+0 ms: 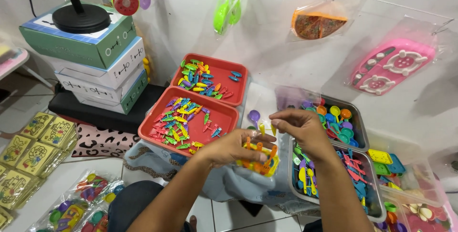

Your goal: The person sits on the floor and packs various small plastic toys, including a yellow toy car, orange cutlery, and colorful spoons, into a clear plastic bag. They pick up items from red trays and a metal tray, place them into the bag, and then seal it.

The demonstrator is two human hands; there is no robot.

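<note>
Above white floor tiles, two red trays.

Red trays, leopard-print cloth, perhaps orange pieces on yellow.

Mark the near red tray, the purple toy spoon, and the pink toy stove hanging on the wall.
near red tray (pixel 228 110): head view, on its bare right-hand floor.
purple toy spoon (pixel 254 115): head view, on its round bowl.
pink toy stove (pixel 392 65): head view, on the pink body between the burners.

left hand grips small orange toy utensils; right hand pinches a yellow piece.
</note>
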